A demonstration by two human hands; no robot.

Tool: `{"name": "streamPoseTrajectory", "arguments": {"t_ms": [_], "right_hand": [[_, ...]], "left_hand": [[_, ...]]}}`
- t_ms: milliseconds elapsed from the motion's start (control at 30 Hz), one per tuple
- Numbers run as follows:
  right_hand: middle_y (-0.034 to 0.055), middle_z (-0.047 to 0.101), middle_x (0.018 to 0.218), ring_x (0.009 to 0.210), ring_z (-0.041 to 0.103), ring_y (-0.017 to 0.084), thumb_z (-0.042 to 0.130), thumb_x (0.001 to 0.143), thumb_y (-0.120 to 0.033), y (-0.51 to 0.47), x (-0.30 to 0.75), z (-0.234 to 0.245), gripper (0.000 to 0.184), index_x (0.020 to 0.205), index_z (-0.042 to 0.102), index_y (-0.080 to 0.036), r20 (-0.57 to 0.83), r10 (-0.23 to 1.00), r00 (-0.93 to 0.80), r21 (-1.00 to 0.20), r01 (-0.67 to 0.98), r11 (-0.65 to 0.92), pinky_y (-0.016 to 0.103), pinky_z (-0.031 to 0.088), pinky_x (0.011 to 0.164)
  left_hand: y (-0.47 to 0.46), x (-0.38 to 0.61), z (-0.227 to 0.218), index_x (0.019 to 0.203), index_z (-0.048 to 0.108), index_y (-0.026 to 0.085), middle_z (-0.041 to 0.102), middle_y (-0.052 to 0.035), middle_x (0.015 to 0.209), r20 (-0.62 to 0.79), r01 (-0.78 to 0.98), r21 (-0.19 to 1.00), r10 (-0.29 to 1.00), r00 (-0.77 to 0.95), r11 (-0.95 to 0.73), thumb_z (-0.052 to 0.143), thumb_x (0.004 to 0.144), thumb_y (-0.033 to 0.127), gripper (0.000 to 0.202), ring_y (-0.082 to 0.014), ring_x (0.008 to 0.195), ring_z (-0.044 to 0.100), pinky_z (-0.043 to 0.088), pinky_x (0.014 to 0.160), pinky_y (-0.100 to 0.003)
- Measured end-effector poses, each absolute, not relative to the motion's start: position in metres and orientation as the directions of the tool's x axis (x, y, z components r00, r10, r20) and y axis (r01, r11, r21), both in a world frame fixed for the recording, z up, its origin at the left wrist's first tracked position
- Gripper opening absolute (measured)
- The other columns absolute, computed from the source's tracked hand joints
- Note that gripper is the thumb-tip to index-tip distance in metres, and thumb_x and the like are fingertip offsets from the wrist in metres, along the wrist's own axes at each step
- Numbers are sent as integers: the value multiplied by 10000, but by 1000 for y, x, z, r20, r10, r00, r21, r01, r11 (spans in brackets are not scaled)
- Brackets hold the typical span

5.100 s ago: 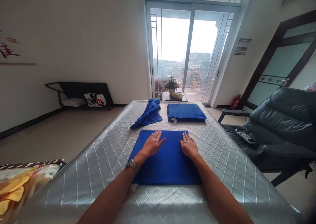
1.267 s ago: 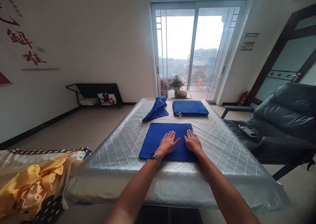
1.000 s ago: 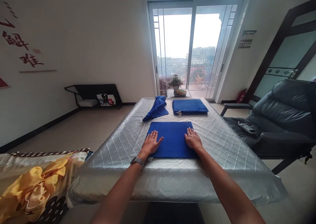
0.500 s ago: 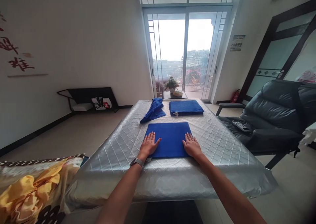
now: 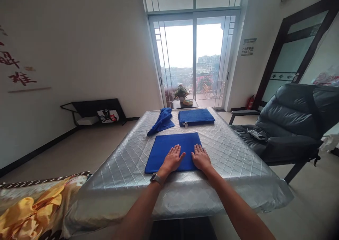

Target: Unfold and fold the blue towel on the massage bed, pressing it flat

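A flat, folded blue towel [image 5: 160, 150] lies on the silver quilted tablecloth [image 5: 227, 159] in front of me. My left hand [image 5: 173, 159] rests flat near the middle of the towel, fingers stretched forward. Along its right edge lies my right hand [image 5: 200, 157], palm down with the fingers extended. Neither hand grips anything. Farther back, a folded blue towel stack [image 5: 196, 116] shows a small white tag at its near left corner. Left of that stack sits a crumpled blue towel [image 5: 162, 121].
A dark padded armchair [image 5: 293, 120] stands right of the table with a pale device [image 5: 256, 134] on its seat. Yellow cloth [image 5: 34, 211] is heaped at the lower left. Beyond the table, a potted plant [image 5: 181, 92] stands before the sliding glass door [image 5: 195, 63].
My left hand has slid rightward from the towel's left edge towards its middle. My right hand stays at the right edge. The camera view has shifted slightly.
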State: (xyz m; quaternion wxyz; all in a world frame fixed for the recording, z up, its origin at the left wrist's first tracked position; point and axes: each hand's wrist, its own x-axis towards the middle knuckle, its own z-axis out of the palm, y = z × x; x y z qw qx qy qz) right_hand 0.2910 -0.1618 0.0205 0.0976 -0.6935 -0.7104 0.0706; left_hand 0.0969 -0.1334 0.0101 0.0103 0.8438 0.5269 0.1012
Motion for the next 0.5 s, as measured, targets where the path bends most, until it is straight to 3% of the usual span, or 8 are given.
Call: {"name": "streamPoseTrajectory", "arguments": {"t_ms": [100, 200, 500], "right_hand": [[112, 206, 1703, 1583, 156, 229, 244, 1040, -345, -163, 293, 19, 640, 1621, 263, -77, 41, 998, -44, -226, 973, 52, 384, 104, 1276], [104, 194, 1707, 1584, 149, 226, 263, 1030, -303, -163, 295, 19, 632, 1627, 255, -95, 39, 997, -61, -214, 974, 68, 384, 107, 1276], [96, 198, 1704, 1582, 159, 226, 209, 1039, -403, -159, 292, 19, 676, 1622, 248, -63, 30, 999, -23, -233, 972, 29, 399, 102, 1279]], "left_hand": [[-140, 146, 9, 1598, 329, 139, 296, -81, 1679, 156, 823, 131, 831, 534, -553, 85, 1049, 561, 735, -166, 1570, 214, 169, 1293, -352], [-141, 166, 9, 1602, 311, 126, 303, -88, 1676, 149, 809, 145, 821, 551, -570, 42, 1050, 541, 742, -158, 1572, 201, 159, 1293, -351], [-141, 70, 6, 1612, 288, 139, 231, -112, 1694, 60, 912, 151, 924, 377, -381, 47, 1006, 666, 839, -234, 1579, 177, 161, 1290, -456]]}}
